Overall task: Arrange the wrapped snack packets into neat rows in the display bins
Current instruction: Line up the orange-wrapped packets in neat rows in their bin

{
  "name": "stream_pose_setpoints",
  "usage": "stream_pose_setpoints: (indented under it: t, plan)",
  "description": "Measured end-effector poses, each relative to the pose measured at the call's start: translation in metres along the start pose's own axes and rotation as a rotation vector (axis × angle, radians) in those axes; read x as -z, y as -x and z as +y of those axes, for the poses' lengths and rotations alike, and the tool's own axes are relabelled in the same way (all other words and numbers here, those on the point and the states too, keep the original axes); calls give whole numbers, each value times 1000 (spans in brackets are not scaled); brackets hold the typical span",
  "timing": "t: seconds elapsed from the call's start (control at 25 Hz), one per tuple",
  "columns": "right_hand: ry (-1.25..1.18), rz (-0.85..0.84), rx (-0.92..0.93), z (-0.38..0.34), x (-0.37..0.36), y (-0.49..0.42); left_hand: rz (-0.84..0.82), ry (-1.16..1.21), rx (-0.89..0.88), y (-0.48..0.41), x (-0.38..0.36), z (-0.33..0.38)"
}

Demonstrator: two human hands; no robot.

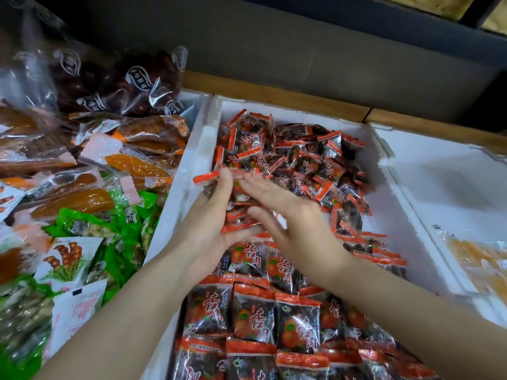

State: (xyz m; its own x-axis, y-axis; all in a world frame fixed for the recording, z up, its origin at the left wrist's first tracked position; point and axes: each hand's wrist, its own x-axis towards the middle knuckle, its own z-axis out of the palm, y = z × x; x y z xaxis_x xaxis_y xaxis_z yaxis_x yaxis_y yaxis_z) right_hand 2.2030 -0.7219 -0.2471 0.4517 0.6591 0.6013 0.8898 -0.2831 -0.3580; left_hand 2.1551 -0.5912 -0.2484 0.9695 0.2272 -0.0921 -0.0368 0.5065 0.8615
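1. Head view, the goods: a white foam display bin (192, 149) holds small red-and-dark wrapped snack packets. At its far end they lie in a loose heap (301, 160). At the near end they already stand in neat rows (260, 319).
2. Head view, the hands: the left hand (211, 223) cradles a small stack of packets (236, 204) over the middle of the bin, pinching it between thumb and fingers. The right hand (288, 215) is flat with straight fingers against the stack's other side, blurred and holding nothing.
3. Step in hand: squaring up a gathered handful, as it appears.
4. Next move: probably set the stack upright against the last finished row, edges aligned, then gather more from the heap.
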Motion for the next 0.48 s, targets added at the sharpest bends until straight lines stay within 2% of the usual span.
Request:
stream_pose_setpoints:
  t: [0.12,0.24,0.36,0.48]
  plan:
    - [-335,-108,-180,-7,2,3,1,-13,-62,2,3,6]
    - [-477,-12,-298,-4,16,1,21,-35,-51,1,4,5]
    - [-172,44,-456,25,20,-12,71,-67,-63,-2,5,3]
    - [180,-206,-662,69,13,-25,137,-61,-103,-5,7,2]
